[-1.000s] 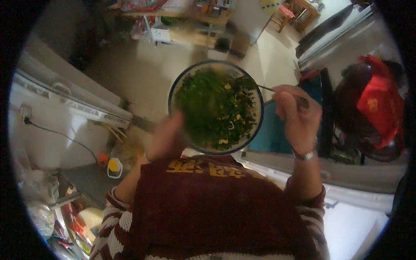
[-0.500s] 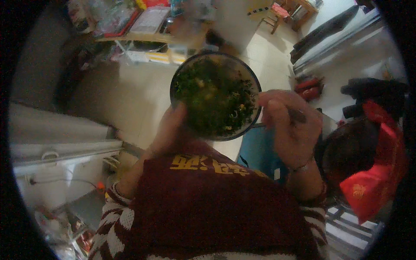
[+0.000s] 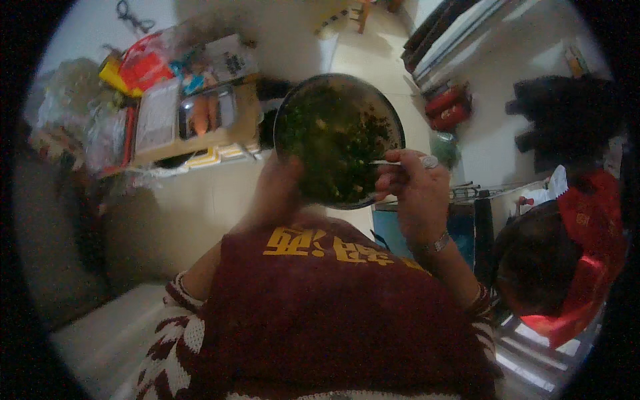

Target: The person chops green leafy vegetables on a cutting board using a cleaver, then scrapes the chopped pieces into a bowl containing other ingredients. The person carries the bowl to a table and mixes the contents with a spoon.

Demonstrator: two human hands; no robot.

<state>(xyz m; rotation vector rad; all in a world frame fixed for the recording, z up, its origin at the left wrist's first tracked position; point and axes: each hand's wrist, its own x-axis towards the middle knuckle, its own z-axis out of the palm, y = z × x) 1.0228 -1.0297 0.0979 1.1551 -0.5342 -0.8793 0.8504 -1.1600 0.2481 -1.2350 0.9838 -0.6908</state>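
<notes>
A round bowl (image 3: 371, 99) with a dark rim is held up in front of the person's body, above the front of a maroon apron (image 3: 333, 320) with yellow lettering. The left hand (image 3: 279, 190), blurred, grips the bowl at the lower left of its rim; its fingers pass out of view beneath, so I cannot tell how they are spread there. The right hand (image 3: 419, 193) is closed around a slim pale utensil (image 3: 381, 162), pinched between thumb and fingers at the right edge of the bowl, the utensil's inner end reaching over the rim toward the contents. Dark chopped greens (image 3: 327, 143) with a few paler bits fill the bowl toward its left edge and middle, while the inner wall is barer along the upper right edge. A shiny band (image 3: 439, 243) circles the right wrist, and patterned brown-and-white sleeves (image 3: 175, 343) cover the upper parts of both arms. Past the left hand is a table (image 3: 245, 110); near its right edge lies a tray (image 3: 228, 107) with orange-brown things in it, beside that a pale flat sheet (image 3: 157, 115) close to the near edge, and toward the far edge a bright red bag (image 3: 145, 65). Beyond the right wrist, a red cloth (image 3: 595, 230) hangs against a dark rounded object (image 3: 537, 260), well apart from the bowl
</notes>
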